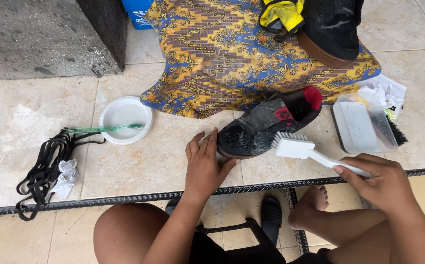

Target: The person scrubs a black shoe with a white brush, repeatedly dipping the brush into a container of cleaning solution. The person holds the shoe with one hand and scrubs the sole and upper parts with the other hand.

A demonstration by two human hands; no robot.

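— What are the hands doing from where you stand?

— The right hand (386, 182) is closed round the handle of a white scrubbing brush (300, 148), bristles turned toward the black shoe (266, 124). The left hand (203, 164) lies flat with its fingers spread a little, fingertips touching the toe of that shoe, gripping nothing.

— And the shoe itself?

— It lies on the tiled surface (158, 161), wet and foamy, toe toward seven o'clock, red-lined heel toward one o'clock, resting at the edge of a patterned blue and yellow cloth (222, 54).

— Any containers about?

— Two. At ten o'clock from the left hand sits a round white bowl (124, 111) with what looks like pale water in it; a green toothbrush (105, 129) rests across its lower rim, handle sticking out toward nine o'clock. At three o'clock from the shoe is a clear rectangular tub (361, 124) with a cloudy whitish inside; I cannot tell what it holds. A dark brush (398, 134) lies just beside it, and crumpled white paper (386, 90) beyond.

— Further out?

— Black laces (46, 168) heaped at nine o'clock with a scrap of white paper (67, 174) on them. At twelve to one o'clock, on the cloth, a second black shoe (332, 29) and a yellow rag (281, 14).
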